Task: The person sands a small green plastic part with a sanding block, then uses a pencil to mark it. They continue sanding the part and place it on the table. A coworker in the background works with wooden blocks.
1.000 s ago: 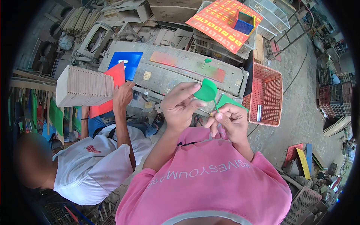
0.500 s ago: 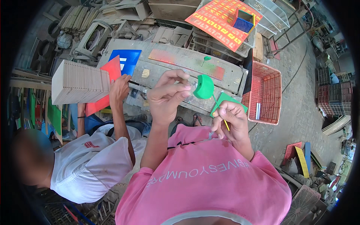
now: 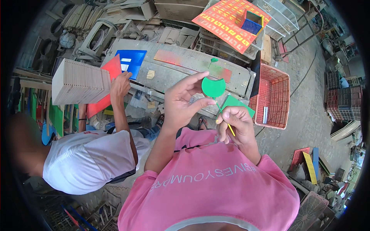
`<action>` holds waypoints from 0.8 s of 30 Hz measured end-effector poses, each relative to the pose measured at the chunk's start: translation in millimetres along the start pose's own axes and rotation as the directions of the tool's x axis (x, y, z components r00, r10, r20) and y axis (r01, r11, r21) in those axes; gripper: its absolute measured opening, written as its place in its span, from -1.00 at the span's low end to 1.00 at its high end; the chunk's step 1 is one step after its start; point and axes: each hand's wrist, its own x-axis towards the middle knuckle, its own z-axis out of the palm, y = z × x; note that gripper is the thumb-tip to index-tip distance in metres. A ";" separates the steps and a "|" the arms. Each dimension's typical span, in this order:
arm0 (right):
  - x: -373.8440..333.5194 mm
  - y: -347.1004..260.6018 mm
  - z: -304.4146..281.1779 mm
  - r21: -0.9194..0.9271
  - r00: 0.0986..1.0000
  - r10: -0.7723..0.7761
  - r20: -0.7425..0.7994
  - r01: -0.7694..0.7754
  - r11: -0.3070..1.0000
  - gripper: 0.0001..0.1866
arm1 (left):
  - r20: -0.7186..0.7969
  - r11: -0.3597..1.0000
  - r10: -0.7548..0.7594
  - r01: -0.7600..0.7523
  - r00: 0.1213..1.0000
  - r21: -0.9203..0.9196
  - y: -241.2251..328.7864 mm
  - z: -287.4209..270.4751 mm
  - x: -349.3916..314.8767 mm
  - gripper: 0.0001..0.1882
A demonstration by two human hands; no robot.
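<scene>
In front of my chest, my right hand (image 3: 237, 121) pinches a thin stick (image 3: 231, 130), yellow at its lower end and green toward the top. At the stick's upper end is a thick green disc (image 3: 214, 89) with a curved notch in its top edge. My left hand (image 3: 185, 98) is beside the disc, thumb and forefinger spread apart at its left side. Whether those fingertips touch it I cannot tell. Behind my right hand lies a flat green board (image 3: 241, 104), partly hidden.
Beyond is a dusty bench (image 3: 181, 57) with a paint-stained strip (image 3: 173, 61). A red crate (image 3: 284, 98) stands at right. On my left, a co-worker (image 3: 92, 161) handles a red board (image 3: 96, 109) beside stacked wooden boards (image 3: 79, 82). A blue board (image 3: 135, 57) lies past them.
My left fingers have gone from nearly pinched to spread, and that hand is closer to the disc. The disc has turned, its notch now facing up. My right hand keeps the stick.
</scene>
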 end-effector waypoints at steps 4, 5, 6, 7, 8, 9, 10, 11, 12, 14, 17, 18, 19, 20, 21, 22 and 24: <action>-0.6 -2.7 -3.5 0.027 1.000 0.016 0.017 -0.016 0.999 -0.71 | 0.032 0.999 0.025 -0.026 0.999 0.028 -1.0 -16.1 3.3 -0.50; -0.7 -2.9 -4.7 0.043 1.000 0.021 0.021 -0.022 0.999 -0.71 | 0.054 1.000 0.029 -0.029 0.998 -0.005 -1.4 -19.7 4.7 -0.53; -0.8 -3.1 -6.8 0.044 0.999 0.037 0.030 -0.038 0.998 -0.71 | 0.076 0.999 0.035 -0.032 0.997 -0.038 -2.4 -23.0 6.4 -0.56; -1.0 -4.4 -8.1 0.044 0.998 0.056 0.044 -0.057 0.997 -0.71 | 0.105 0.997 0.025 -0.017 0.994 -0.080 -2.0 -26.0 7.6 -0.59; -1.3 -5.5 -9.1 0.045 0.996 0.074 0.057 -0.077 0.996 -0.71 | 0.133 0.993 0.017 -0.001 0.991 -0.121 -2.0 -28.8 8.9 -0.63; -1.5 -5.6 -10.4 0.071 0.994 0.076 0.081 -0.082 0.994 -0.72 | 0.162 0.987 0.011 0.016 0.987 -0.161 -2.4 -31.1 10.2 -0.66; -1.2 -5.3 -12.1 0.097 0.991 0.077 0.106 -0.088 0.991 -0.72 | 0.184 0.979 -0.004 0.041 0.983 -0.199 -3.9 -33.5 11.5 -0.71; -1.1 -5.6 -13.2 0.122 0.988 0.078 0.131 -0.094 0.988 -0.73 | 0.207 0.970 -0.017 0.066 0.978 -0.236 -6.1 -36.0 12.3 -0.75; -1.9 -6.8 -13.2 0.100 0.989 0.079 0.125 -0.092 0.991 -0.73 | 0.229 0.958 -0.028 0.092 0.973 -0.272 -6.9 -37.0 12.4 -0.79; -3.7 -8.5 -13.3 0.058 0.991 0.077 0.112 -0.084 0.995 -0.74 | 0.224 0.963 -0.055 0.111 0.973 -0.245 -2.1 -32.8 13.0 -0.85; -6.2 -11.7 -14.8 0.032 0.993 0.080 0.084 -0.083 0.996 -0.76 | 0.192 0.969 -0.112 0.149 0.975 -0.195 9.8 -23.8 12.7 -0.89; -6.9 -13.1 -14.6 -0.003 0.995 0.077 0.060 -0.077 0.997 -0.77 | 0.177 0.970 -0.133 0.164 0.975 -0.177 13.9 -20.5 12.3 -0.90; -7.2 -14.8 -14.1 -0.035 0.997 0.074 0.037 -0.073 0.997 -0.77 | 0.138 0.976 -0.140 0.160 0.980 -0.145 18.1 -16.5 12.5 -0.90; -7.5 -16.2 -13.7 -0.067 0.997 0.070 0.014 -0.069 0.995 -0.78 | 0.098 0.981 -0.146 0.157 0.984 -0.112 21.8 -11.2 12.8 -0.90; -7.8 -17.0 -12.9 -0.122 0.999 0.050 -0.013 -0.051 0.991 -0.79 | 0.059 0.985 -0.151 0.155 0.987 -0.079 24.2 -5.9 12.8 -0.90; -7.5 -17.8 -10.9 -0.178 0.999 0.027 -0.039 -0.033 0.984 -0.80 | 0.013 0.991 -0.126 0.126 0.992 -0.038 26.4 0.2 12.7 -0.90; -5.6 -17.7 -9.3 -0.268 0.998 -0.032 -0.057 0.016 0.963 -0.82 | -0.075 0.996 -0.069 0.072 0.995 0.049 28.0 11.1 12.7 -0.90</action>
